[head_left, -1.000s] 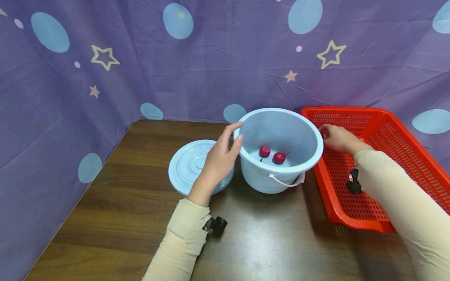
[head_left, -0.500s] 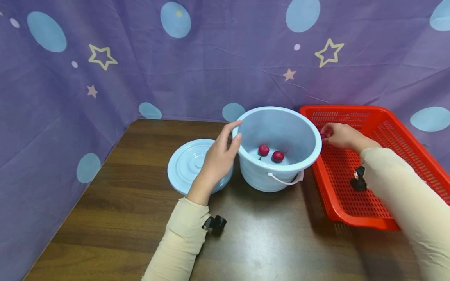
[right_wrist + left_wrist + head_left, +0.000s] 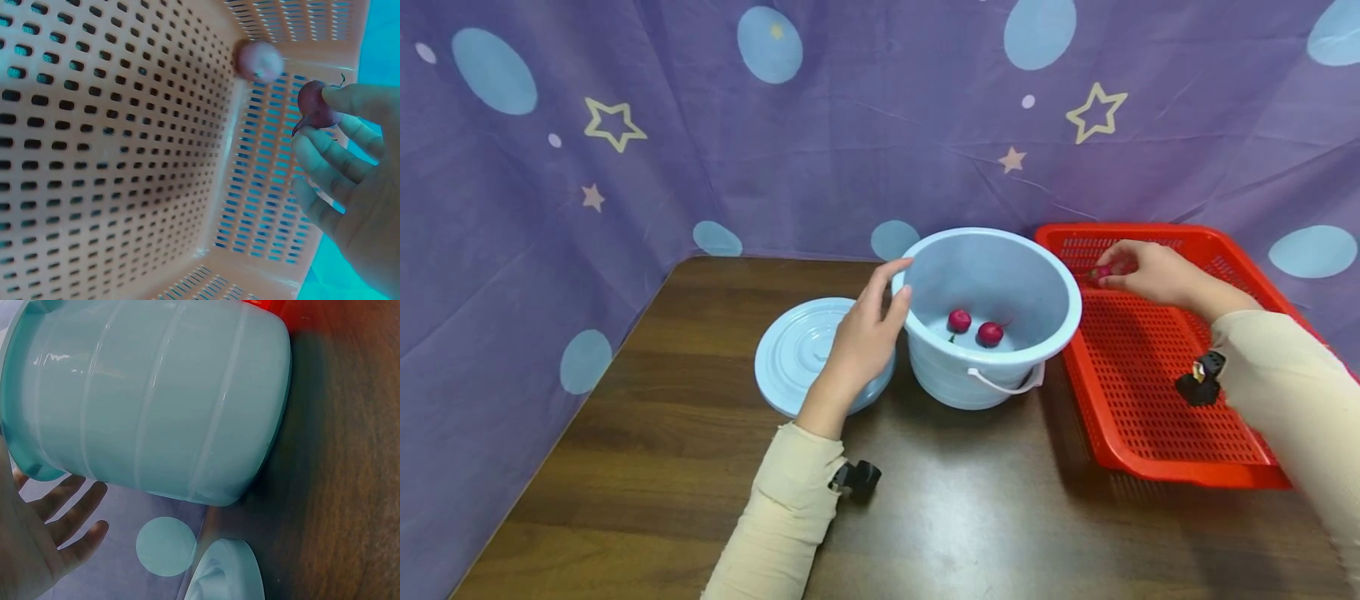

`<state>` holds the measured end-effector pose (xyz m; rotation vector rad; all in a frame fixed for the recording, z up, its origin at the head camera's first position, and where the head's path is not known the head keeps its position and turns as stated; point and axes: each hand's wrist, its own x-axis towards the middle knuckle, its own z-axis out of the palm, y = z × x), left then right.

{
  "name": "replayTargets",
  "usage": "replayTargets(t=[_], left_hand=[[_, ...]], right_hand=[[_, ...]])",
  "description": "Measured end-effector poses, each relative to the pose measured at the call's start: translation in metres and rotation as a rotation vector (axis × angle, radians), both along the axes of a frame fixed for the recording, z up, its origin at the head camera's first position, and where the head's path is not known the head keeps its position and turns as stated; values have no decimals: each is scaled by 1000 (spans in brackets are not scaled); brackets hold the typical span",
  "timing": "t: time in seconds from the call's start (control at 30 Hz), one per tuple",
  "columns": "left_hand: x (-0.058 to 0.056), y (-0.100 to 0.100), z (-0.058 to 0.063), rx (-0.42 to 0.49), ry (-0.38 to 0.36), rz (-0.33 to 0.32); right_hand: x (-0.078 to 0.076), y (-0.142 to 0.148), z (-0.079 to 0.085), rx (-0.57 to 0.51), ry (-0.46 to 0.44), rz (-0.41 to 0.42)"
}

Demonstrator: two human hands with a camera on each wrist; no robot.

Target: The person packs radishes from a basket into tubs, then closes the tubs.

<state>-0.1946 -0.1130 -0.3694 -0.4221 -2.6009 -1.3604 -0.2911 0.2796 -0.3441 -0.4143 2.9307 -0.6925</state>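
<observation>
My right hand [image 3: 1157,271] pinches a red radish [image 3: 1101,272] between thumb and fingers, over the far left part of the red basket [image 3: 1131,462]. In the right wrist view the radish [image 3: 315,105] shows its thin root. A second radish [image 3: 259,61] lies in a corner of the basket there; the head view does not show it. My left hand [image 3: 861,342] is at the left rim of the light blue bucket [image 3: 973,379], fingers spread and nearly straight. Inside the bucket two radishes lie on the bottom, a left one [image 3: 959,321] and a right one [image 3: 990,334].
A light blue lid [image 3: 790,354] lies flat on the wooden table [image 3: 625,467], left of the bucket and partly behind my left hand. The bucket's white handle [image 3: 1007,387] hangs down in front. A purple patterned cloth [image 3: 820,150] hangs behind the table.
My right hand has risen and moved right, away from the bucket's side, with the radish now plainly visible in its fingers. The left hand keeps its place at the bucket's rim.
</observation>
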Motion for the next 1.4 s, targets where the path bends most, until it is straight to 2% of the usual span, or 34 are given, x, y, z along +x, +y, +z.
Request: replayTargets(t=[0.37, 0.63, 0.93, 1.23, 1.4], left_hand=[[1, 1, 0, 0, 3, 8], [0, 0, 0, -1, 4, 12], [0, 0, -1, 0, 13, 5], [0, -1, -1, 2, 18, -1], [0, 0, -1, 0, 18, 1]], right_hand=[[22, 1, 21, -11, 108, -2], [39, -4, 38, -14, 149, 11], [59, -11, 53, 19, 243, 79], [78, -23, 73, -50, 272, 85], [87, -34, 78, -93, 307, 125]])
